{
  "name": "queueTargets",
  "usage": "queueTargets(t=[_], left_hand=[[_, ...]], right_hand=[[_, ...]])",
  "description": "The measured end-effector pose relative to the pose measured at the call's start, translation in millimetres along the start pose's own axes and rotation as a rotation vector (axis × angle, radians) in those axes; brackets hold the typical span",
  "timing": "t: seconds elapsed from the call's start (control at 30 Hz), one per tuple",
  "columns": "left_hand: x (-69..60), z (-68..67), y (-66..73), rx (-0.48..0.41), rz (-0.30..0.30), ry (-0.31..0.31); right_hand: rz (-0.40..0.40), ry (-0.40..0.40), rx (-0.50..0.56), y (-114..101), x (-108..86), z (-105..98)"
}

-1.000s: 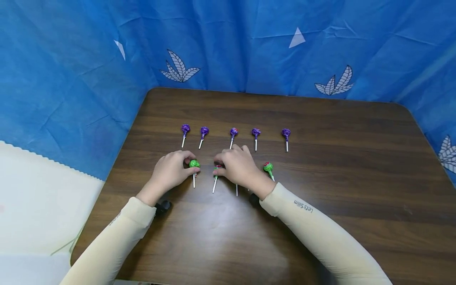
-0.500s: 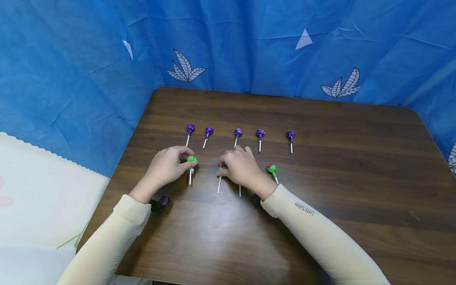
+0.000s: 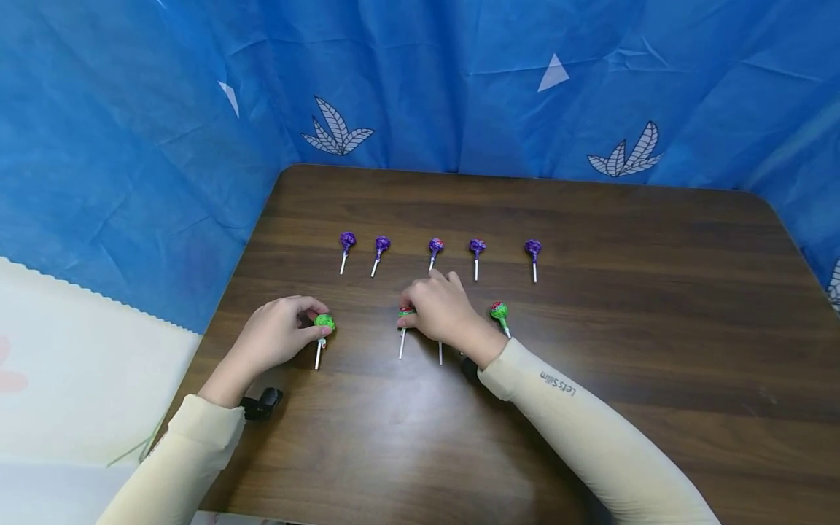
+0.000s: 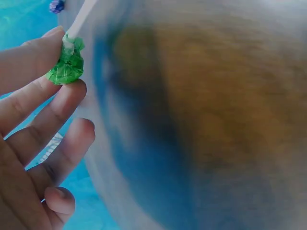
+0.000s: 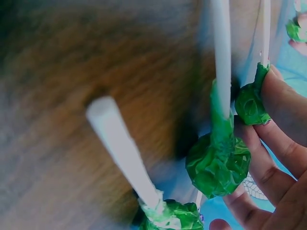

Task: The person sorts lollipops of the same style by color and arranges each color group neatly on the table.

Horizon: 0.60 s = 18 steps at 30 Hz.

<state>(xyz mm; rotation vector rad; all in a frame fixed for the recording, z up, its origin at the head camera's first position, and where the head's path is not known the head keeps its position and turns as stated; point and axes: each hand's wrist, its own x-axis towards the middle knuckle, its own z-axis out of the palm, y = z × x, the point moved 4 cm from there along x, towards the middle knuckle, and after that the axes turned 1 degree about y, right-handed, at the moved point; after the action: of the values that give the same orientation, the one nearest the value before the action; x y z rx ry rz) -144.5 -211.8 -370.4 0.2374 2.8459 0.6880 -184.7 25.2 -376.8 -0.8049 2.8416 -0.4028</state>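
Grn lollipops point(image 3: 324, 321) point(image 5: 250, 105) in L & R hands point(image 3: 275, 332) point(image 3: 442, 310)

- the left green lollipop point(image 4: 68, 67) is wearing a shiny, crinkly green wrapper. the left hand point(image 3: 275, 333) is pinching it, its white stick is pointing toward the person, and it's sitting on the near side of the leftmost purple lollipop point(image 3: 348, 241)
- the right green lollipop point(image 5: 252, 104) is showing some red too. the right hand point(image 3: 438, 310) is pinching and half hiding it, off to that purple one's near right

Blue curtain point(image 3: 420, 87) behind brown table point(image 3: 656, 306)
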Motion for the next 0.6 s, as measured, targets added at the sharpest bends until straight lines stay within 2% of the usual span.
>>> queueTargets(t=[0.17, 0.47, 0.6], left_hand=[[-2.4, 4.5, -7.2, 0.007, -0.009, 0.011], [-2.9, 9.4, -9.8, 0.001, -0.002, 0.063], [-2.2, 9.6, -11.8, -0.019, -0.021, 0.054]], right_hand=[[0.000, -0.003, 0.007, -0.8, 0.2, -0.2], [0.003, 0.000, 0.011, -0.1, -1.1, -0.3], [0.004, -0.002, 0.008, -0.5, -1.0, 0.1]])
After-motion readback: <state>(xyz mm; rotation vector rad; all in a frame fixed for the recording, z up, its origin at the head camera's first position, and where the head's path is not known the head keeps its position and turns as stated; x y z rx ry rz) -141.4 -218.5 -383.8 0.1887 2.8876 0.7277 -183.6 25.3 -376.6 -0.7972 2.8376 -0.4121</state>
